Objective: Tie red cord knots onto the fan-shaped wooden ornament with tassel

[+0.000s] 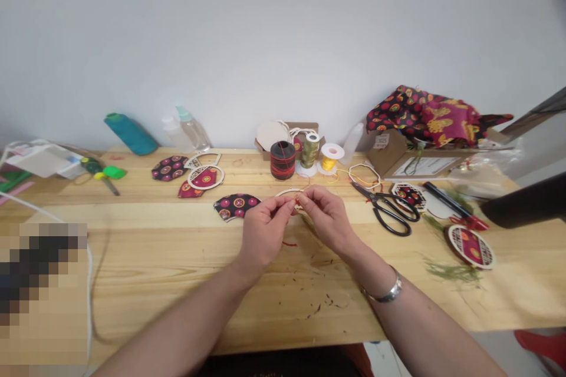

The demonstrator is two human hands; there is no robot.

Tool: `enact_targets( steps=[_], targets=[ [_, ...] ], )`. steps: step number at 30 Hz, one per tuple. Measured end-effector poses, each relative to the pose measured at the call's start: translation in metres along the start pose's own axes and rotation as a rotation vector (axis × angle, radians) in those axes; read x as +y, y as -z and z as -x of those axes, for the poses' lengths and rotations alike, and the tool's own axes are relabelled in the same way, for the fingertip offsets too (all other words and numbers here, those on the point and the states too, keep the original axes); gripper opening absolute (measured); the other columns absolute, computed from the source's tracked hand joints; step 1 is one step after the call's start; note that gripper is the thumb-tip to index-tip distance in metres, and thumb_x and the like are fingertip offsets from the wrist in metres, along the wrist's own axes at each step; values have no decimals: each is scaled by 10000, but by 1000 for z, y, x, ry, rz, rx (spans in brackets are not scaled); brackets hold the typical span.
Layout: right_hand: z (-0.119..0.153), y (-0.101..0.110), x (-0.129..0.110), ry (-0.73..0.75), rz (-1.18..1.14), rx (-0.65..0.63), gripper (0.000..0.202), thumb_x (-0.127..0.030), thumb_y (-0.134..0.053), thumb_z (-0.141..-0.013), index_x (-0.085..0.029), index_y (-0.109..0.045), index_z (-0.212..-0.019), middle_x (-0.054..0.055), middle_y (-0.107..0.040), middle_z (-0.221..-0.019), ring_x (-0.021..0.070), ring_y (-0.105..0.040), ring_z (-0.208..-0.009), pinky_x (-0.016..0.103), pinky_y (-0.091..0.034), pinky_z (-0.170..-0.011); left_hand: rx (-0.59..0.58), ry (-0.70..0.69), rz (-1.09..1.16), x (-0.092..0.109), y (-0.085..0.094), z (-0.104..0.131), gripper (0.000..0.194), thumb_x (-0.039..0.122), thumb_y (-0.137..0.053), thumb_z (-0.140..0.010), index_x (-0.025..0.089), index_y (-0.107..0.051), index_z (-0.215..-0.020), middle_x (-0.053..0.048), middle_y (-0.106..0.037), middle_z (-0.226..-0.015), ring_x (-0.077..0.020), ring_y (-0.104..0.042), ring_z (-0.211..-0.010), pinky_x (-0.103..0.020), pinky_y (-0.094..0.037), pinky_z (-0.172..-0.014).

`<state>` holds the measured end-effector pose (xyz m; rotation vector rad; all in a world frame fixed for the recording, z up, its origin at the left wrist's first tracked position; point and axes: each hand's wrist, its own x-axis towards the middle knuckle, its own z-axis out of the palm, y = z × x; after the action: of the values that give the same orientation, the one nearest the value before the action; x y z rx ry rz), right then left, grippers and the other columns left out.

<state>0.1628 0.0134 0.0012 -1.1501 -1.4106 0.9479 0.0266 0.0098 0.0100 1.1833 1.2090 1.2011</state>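
Observation:
My left hand [266, 228] and my right hand [326, 217] meet over the middle of the table, fingertips pinched together. Between them is a small bit of red cord [297, 201], mostly hidden by the fingers. A short red tail [289, 244] shows below the left fingers. Just behind the hands the curved edge of a pale wooden frame [289, 191] is visible; whether the fingers also hold it is unclear. Left of my left hand lies a fan-shaped piece of black and red patterned fabric [236, 206].
Behind the hands stand a red-and-black thread spool [282, 160], a green spool [310, 152] and a yellow spool [331, 159]. Black-handled scissors [391, 212] lie to the right, near a fabric-filled cardboard box [411, 159]. A teal thread cone [130, 134] lies back left.

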Motion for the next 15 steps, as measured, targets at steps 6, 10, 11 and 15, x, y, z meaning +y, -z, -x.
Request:
enact_targets(
  steps=[6, 10, 11, 15],
  targets=[
    [-8, 13, -7, -54, -102, -20, 363, -478, -525, -853, -189, -681, -698, 10, -625, -669, 137, -523, -656, 278, -406, -661, -19, -23, -39, 2, 0, -1, 100, 242, -666, -741, 181, -745, -729, 0, -620, -573, -117, -503, -538, -228, -392, -520],
    [-12, 21, -14, -155, -165, -127, 271, -452, -635, -777, -196, -717, -744, 8, -663, -715, 135, -563, -695, 274, -426, -686, -33, -93, -83, 3, -1, 1, 97, 201, -657, -743, 180, -750, -723, -19, -681, -645, -130, -565, -596, -236, -451, -598],
    [-12, 22, -16, -185, -178, -134, 260, -443, -650, -764, -192, -712, -732, 8, -663, -707, 132, -566, -692, 272, -430, -684, -38, -108, -97, 3, -1, 2, 99, 195, -655, -744, 181, -751, -723, -21, -690, -653, -135, -580, -614, -236, -462, -615],
    [-12, 22, -17, -237, -220, -188, 207, -370, -735, -674, -172, -687, -713, 15, -670, -678, 130, -587, -654, 267, -452, -640, -70, -165, -165, 3, -1, 3, 123, 182, -630, -760, 183, -750, -738, -12, -711, -672, -139, -616, -644, -230, -486, -636]
  ],
)
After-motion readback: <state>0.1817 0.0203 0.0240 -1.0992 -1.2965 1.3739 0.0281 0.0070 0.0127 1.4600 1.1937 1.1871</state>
